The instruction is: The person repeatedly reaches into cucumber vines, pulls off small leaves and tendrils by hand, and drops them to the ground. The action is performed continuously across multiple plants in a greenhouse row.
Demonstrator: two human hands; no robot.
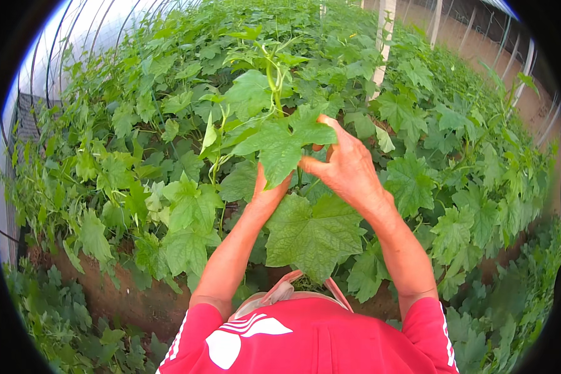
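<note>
A tall green climbing vine with a thick stem (276, 89), thin tendrils and lobed leaves rises in front of me. One large lobed leaf (285, 142) hangs over the place where my hands meet the plant. Behind that leaf reaches my left hand (270, 187); its fingers are hidden. My right hand (343, 159) is at the leaf's right edge, thumb and fingers curved towards the vine, fingertips partly covered. Whether either hand grips anything cannot be told. A broader, darker leaf (314, 231) spreads below, between my forearms.
Dense leafy vines surround my arms. A pale post (382, 51) stands behind, right of centre. Curved hoops and plastic sheeting (86, 30) form the left wall. Bare soil (135, 299) shows below left, and a bag with pinkish straps (285, 285) lies against my waist.
</note>
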